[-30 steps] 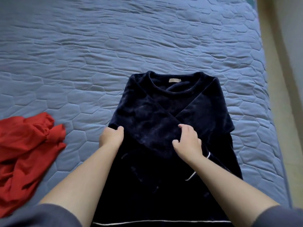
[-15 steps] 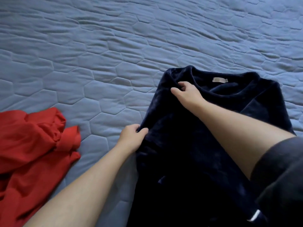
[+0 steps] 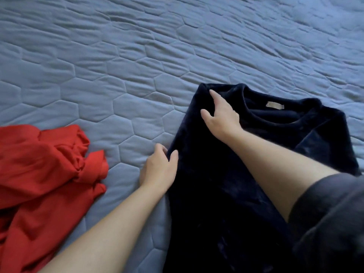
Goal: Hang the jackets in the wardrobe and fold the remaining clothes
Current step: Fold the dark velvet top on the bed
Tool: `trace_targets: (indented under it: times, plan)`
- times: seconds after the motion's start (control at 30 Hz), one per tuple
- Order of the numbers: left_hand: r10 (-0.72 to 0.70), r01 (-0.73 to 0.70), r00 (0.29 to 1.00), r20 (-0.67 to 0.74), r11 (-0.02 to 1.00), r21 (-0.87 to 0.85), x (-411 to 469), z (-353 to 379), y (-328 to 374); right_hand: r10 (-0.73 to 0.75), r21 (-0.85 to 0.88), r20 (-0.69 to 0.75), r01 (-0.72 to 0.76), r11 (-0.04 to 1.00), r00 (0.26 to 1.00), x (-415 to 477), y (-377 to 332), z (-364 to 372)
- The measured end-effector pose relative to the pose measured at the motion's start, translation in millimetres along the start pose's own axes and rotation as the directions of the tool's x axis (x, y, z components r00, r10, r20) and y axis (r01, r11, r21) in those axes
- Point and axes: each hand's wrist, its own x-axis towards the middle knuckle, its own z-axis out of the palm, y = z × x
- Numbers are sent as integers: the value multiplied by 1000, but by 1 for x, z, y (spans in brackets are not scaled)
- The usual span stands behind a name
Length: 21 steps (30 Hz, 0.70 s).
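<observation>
Navy top [image 3: 226,194], plush, round-necked: lying flat on the quilted blue bedspread [image 3: 137,56], collar pointing away from the person, a pale label [image 3: 275,105] showing inside the neckline. A diagonal fold is showing across its right part.

Left hand [image 3: 159,170]: pinching the top's left side edge, thumb lying on the fabric, fingers curling round the edge.

Right hand [image 3: 220,117]: reaching across the body and resting on the left shoulder of the top, fingers spread and fairly straight, gripping nothing that can be seen.

Red garment [image 3: 39,170]: sitting crumpled just to the left, apart from the top, apparently waiting for its own fold.

Step, as judged: the left side is being taken up for folding inward.

Hazards, as judged:
- The pinch may be catching one layer only, so the fold would be coming over crooked.
- Plush pile is probably sliding easily, so a quick pull could be dragging the whole top sideways and undoing the diagonal fold.
- The right forearm is crossing the body and may be snagging the cloth on lifting.
</observation>
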Motion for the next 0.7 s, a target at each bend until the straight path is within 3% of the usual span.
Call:
trace_targets:
  times: [0.07, 0.17, 0.33, 0.47, 0.6, 0.7]
  plan:
    - [104, -94, 991, -89, 989, 116, -23, -1, 4, 10, -109, -73, -18, 994, 997, -19, 26, -20]
    - [382, -319, 911, -153, 890, 325, -50, 1, 10, 154, -255, -103, -175, 951, 983, -49, 84, -58]
    - [694, -663, 707, 136, 583, 469, -74, 29, 48, 438, -313, -114, -450, 836, 892, -84, 184, -111]
    - [651, -704, 687, 323, 488, 515, -85, 78, 79, 530, -299, 29, -499, 814, 848, -99, 244, -130]
    - [591, -673, 722, 360, 479, 563, -95, 123, 103, 531, -281, 129, -483, 829, 837, -112, 292, -133]
    - [610, -673, 713, 346, 455, 583, -100, 147, 122, 596, -204, 137, -566, 799, 791, -113, 322, -136]
